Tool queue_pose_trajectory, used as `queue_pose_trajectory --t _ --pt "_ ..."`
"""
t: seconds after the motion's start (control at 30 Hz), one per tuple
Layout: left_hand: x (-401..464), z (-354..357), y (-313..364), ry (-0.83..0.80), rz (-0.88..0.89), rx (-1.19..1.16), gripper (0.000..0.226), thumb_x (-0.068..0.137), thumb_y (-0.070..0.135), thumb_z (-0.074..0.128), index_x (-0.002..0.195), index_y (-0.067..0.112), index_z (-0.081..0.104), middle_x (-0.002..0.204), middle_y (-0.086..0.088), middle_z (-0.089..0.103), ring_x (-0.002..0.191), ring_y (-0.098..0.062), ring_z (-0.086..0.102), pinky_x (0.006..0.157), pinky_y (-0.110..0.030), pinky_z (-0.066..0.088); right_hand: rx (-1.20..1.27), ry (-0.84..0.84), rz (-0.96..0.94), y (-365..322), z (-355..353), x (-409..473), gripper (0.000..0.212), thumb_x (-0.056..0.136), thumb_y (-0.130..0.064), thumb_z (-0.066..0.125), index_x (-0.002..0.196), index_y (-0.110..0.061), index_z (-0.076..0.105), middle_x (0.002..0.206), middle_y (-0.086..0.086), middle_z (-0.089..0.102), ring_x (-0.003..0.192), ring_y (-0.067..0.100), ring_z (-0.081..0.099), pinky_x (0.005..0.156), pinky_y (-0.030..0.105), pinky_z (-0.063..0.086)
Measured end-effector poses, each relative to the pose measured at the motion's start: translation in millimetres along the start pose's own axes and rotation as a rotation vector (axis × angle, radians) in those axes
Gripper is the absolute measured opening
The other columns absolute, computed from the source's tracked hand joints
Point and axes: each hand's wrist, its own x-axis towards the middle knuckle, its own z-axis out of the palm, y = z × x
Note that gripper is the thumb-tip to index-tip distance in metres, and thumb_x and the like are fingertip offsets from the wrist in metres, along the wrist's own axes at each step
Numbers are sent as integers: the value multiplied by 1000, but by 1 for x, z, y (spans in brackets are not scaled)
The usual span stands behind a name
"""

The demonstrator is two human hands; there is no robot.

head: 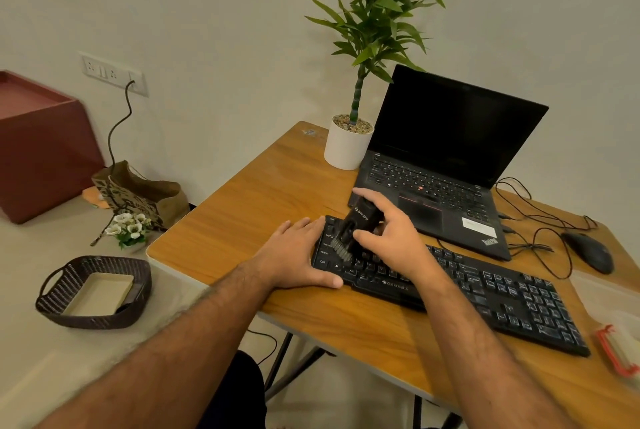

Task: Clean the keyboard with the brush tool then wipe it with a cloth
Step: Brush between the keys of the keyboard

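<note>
The right hand (382, 236) holds the brush tool (353, 231), fingers curled around its black body; bristles rest on the left-end keys of the keyboard (485, 290). The left hand (298, 255) lies flat, fingers straight, on the keyboard's left edge. The right hand hides nearby keys. A laptop (446, 158) stands beyond; a mouse (588, 252) lies at right on the counter (259, 193).

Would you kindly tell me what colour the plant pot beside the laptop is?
White, seen in the head view: the plant pot.

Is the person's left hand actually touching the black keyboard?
Touching. The head view shows the left hand lying flat on the wooden table, thumb and fingers pressed against the black keyboard's left end.
</note>
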Motion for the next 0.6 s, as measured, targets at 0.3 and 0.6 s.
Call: queue_pose_trajectory --t 0.3,0.6 --pt "4 7 -3 2 41 112 124 73 91 42 159 12 -1 167 -1 11 153 -16 3 124 -39 -2 -208 -59 -66 1 3 7 69 84 -16 74 137 -48 43 117 -21 56 100 -3 59 81 17 52" --pt "4 6 -2 14 16 108 123 72 91 43 159 13 3 167 0 11 153 -14 3 124 -37 -3 -153 42 9 13 4 24 69 85 -14 73 136 -49 44 119 -11 56 101 3 60 86 26 56"
